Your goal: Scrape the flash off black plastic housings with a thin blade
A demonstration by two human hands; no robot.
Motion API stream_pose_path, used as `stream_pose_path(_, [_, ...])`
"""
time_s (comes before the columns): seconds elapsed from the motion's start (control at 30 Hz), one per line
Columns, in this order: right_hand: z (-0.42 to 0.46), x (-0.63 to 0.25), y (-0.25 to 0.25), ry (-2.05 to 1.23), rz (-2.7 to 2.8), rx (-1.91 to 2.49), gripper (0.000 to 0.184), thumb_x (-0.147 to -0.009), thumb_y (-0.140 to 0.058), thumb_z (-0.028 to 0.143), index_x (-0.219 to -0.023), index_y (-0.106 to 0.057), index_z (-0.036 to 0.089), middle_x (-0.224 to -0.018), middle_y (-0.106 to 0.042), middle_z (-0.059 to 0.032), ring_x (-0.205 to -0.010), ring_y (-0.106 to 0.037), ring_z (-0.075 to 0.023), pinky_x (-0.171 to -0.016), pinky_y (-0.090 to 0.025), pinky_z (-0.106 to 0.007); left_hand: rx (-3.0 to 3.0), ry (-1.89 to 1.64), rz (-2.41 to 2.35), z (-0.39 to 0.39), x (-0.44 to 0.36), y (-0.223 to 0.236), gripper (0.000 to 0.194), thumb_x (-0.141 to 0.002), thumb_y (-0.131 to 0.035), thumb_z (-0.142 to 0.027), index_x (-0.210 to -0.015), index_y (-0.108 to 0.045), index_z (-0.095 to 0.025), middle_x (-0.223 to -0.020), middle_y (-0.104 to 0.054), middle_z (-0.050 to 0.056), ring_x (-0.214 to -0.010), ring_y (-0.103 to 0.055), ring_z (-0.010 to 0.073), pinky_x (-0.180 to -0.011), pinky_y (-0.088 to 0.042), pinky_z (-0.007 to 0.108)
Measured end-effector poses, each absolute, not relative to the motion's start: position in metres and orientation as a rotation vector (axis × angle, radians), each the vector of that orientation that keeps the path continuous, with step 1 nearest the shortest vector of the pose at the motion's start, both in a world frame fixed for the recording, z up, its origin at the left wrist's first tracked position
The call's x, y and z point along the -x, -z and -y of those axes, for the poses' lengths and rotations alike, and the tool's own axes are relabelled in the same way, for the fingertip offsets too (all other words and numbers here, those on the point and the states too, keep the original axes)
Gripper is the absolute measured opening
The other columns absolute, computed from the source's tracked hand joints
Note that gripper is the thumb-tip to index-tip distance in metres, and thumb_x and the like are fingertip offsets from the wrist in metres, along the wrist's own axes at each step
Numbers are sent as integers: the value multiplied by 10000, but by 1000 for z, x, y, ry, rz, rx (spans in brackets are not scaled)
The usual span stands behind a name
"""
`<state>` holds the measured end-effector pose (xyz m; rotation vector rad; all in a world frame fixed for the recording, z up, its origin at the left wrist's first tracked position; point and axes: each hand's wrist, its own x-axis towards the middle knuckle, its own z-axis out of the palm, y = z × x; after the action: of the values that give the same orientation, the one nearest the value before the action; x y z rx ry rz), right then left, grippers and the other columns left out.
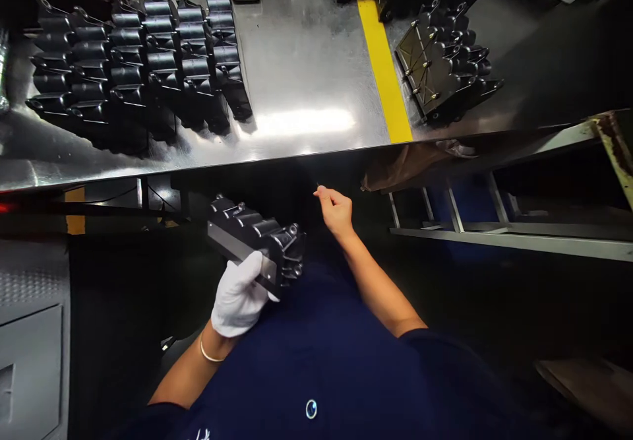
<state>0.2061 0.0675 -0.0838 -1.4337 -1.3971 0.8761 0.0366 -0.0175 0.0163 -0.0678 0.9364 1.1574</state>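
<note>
My left hand [240,298], in a white glove, grips a black moulded plastic part [257,239] from below and holds it in front of my body, under the table edge. My bare right hand [336,210] is raised just below the steel table's front edge [297,153], its fingers pinched together on a thin dark sliver that is too small to name. The two hands are about a hand's width apart.
On the steel table, rows of the same black parts [138,64] lie at the left. A yellow stripe [383,67] crosses the top, and more black parts [445,57] are piled right of it. A grey metal frame [494,235] runs under the table at right.
</note>
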Motion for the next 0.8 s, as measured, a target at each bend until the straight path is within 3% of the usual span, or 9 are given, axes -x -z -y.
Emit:
stream_pose_path(0.07, [-69, -213, 84, -913, 1364, 1487, 480, -875, -535, 551, -726, -728, 137, -560, -617, -12, -531, -557, -119, -530, -451, -249, -59, -1175, -884, 20, -36, -16, 172, -776, -673, -134, -607, -676, -171, -486, -640, -19, -378, -579, 113, -365, -509, 188])
stream_pose_path(0.2, [-54, -217, 57, -1070, 1603, 1197, 374, -906, -542, 449, -767, -742, 166, -691, -698, -38, -644, -637, -138, -607, -507, -256, -44, -1239, -1033, 13, -34, -7, 144, -735, -717, -133, -603, -666, -159, -531, -661, -27, -390, -594, 104, -345, -491, 167])
stream_pose_path(0.33, [-39, -214, 24, -1164, 1719, 983, 295, -929, -539, 329, -786, -732, 158, -646, -661, -23, -566, -586, -102, -533, -475, -222, -203, -1302, -1209, 8, -33, -5, 54, -709, -761, -142, -693, -721, -175, -675, -736, -3, -566, -684, 132, -564, -581, 199])
stream_pose_path(0.43, [-36, -213, 14, -1194, 1764, 926, 271, -926, -547, 278, -755, -709, 144, -625, -628, -14, -547, -556, -87, -511, -452, -209, -288, -1376, -1407, 8, -34, -13, 366, -627, -753, 50, -839, -742, -248, -837, -768, -38, -846, -720, 133, -811, -554, 177])
stream_pose_path(0.5, [-36, -212, 13, -1204, 1784, 918, 277, -926, -545, 269, -726, -691, 144, -610, -607, -9, -541, -541, -85, -505, -441, -207, -313, -1373, -1456, 7, -34, -18, 469, -590, -733, 121, -852, -740, -269, -832, -768, -53, -860, -715, 127, -848, -536, 175])
stream_pose_path(0.67, [-38, -212, 11, -1263, 1793, 913, 309, -924, -541, 269, -664, -651, 145, -578, -563, 1, -529, -514, -79, -499, -423, -205, -445, -1378, -1457, 11, -32, -15, 426, -579, -757, 100, -805, -733, -260, -764, -758, -54, -756, -704, 121, -829, -531, 163])
stream_pose_path(0.8, [-41, -214, 11, -1319, 1788, 939, 339, -927, -539, 296, -643, -645, 145, -590, -588, -4, -540, -536, -81, -502, -428, -202, -557, -1359, -1438, 19, -27, 0, 460, -614, -795, -14, -972, -716, -292, -950, -767, -35, -972, -695, 157, -988, -478, 235])
